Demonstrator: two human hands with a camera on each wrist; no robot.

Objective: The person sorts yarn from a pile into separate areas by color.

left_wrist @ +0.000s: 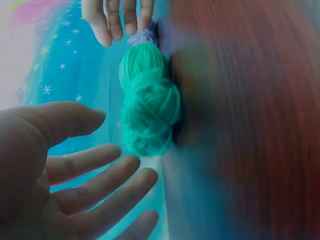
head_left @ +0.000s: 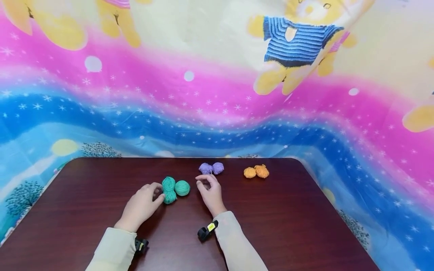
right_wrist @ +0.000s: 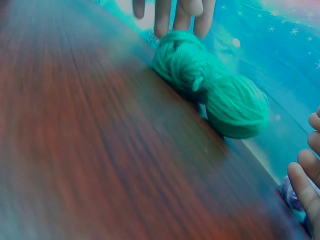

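Note:
Three green balls of yarn (head_left: 182,188) sit close together on the table, two of them on the left side, one behind the other. Just left of them is my left hand (head_left: 140,205), its thumb and fingers spread in the left wrist view, with a gap between them and the green yarn (left_wrist: 150,112). To the right of the green balls hovers my right hand (head_left: 211,194), fingers loosely bent and holding nothing. Beyond its fingertips lie two purple balls of yarn (head_left: 218,168). In the right wrist view, the right fingers (right_wrist: 302,187) stand apart from the green yarn (right_wrist: 237,107).
Two orange balls of yarn (head_left: 262,171) lie together at the back right of the dark brown table (head_left: 285,226). Behind the table's far edge hangs a colourful curtain (head_left: 217,101) printed with bears and snowflakes. A black wrist device (head_left: 207,231) is strapped on the right sleeve.

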